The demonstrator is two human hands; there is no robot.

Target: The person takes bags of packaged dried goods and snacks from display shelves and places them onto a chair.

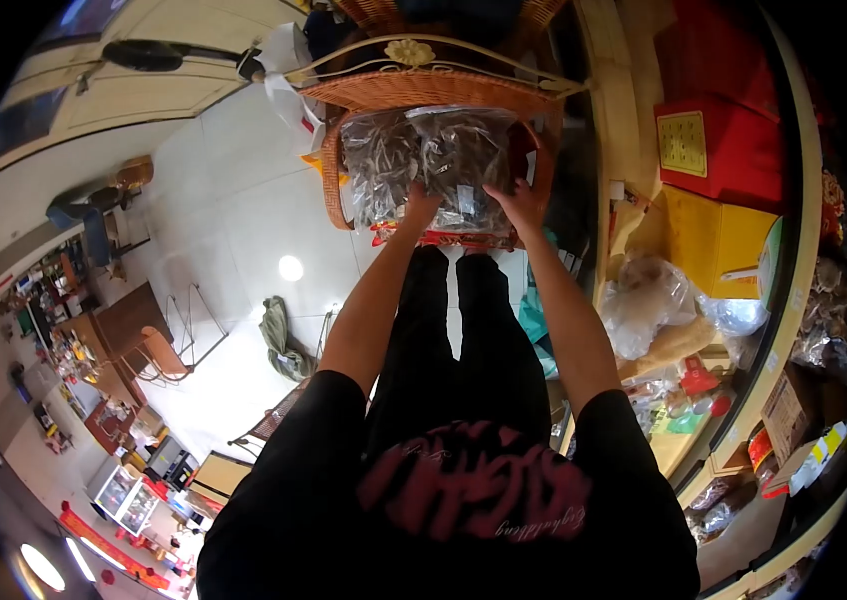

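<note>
A clear plastic bag (465,150) filled with brown dried-looking pieces lies on the seat of a wicker chair (333,185); a small white label shows on it. My left hand (423,207) grips its near left side, fingers partly hidden by the plastic. On the other side, my right hand (515,207) has its thumb over the bag's near right edge and its fingers around the side. A second similar clear bag (375,160) sits against it on the left. Red packaging (443,239) shows under the bags at the seat's front edge.
To the right, a wooden shelf carries a red box (718,150), a yellow box (708,240) and clear plastic bags (648,300). An olive cloth bag (283,340) is at the left. Brown chairs (158,352) stand farther left on the pale tiled floor (253,190).
</note>
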